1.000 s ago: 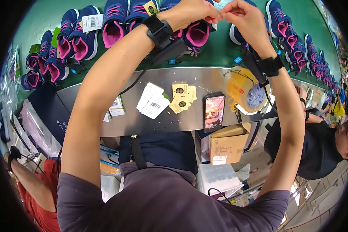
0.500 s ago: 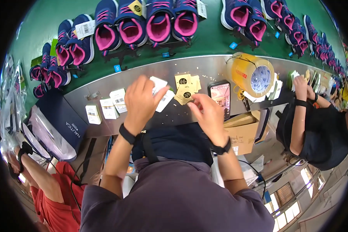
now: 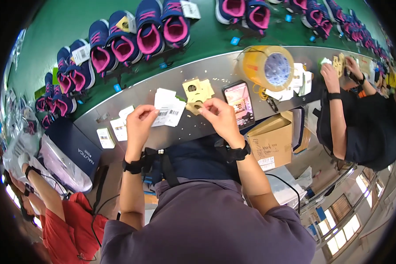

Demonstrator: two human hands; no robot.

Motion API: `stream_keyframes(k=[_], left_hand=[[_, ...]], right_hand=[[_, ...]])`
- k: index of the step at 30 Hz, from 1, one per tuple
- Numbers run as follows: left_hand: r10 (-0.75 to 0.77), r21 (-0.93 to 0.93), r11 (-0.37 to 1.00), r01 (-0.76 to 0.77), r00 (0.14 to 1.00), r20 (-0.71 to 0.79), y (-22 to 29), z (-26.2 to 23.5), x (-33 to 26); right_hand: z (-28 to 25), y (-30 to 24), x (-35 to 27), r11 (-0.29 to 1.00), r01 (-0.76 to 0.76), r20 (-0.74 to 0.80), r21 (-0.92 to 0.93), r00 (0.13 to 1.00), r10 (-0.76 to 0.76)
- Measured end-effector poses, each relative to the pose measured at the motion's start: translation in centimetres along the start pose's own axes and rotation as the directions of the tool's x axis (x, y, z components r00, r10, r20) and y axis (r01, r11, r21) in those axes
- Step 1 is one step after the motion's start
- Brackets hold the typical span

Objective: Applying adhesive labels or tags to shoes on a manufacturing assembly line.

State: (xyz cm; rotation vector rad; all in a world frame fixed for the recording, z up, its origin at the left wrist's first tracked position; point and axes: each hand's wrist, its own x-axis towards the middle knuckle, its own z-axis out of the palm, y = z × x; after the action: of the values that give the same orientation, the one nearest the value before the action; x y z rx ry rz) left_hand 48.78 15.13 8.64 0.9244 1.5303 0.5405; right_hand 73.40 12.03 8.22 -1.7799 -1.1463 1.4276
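R hand [image 3: 218,115] on tan tags [image 3: 197,92], L hand [image 3: 141,121] – white labels [image 3: 168,108]

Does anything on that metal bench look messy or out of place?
Small pale specks are scattered over the metal bench near the tan cards, like punched-out scraps. A phone lies among the white labels. Nothing looks damaged.

You have white barcode labels [image 3: 168,110] lying flat on the steel counter, tan card tags [image 3: 197,93] fanned just beside them.
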Motion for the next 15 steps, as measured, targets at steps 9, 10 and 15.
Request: stream_keyframes(k=[9,10,15], left_hand=[[0.010,-0.151,0.986,0.064,0.893,0.449,7.1,4.6,-5.5],[0.001,-0.144,0.987,0.070,0.897,0.443,7.3,4.9,-6.2],[0.032,-0.176,0.983,0.052,0.894,0.446,9.4,6.3,-8.2]], right_hand=[[-3.2,-3.4,-5.6,0.971,-0.059,0.385,0.231,0.922,-0.036],[-3.7,-3.8,-6.5,0.925,-0.140,0.382,0.354,0.924,-0.007],[-5.6,-4.3,-9.0,0.803,-0.182,0.302,0.567,0.953,0.002]])
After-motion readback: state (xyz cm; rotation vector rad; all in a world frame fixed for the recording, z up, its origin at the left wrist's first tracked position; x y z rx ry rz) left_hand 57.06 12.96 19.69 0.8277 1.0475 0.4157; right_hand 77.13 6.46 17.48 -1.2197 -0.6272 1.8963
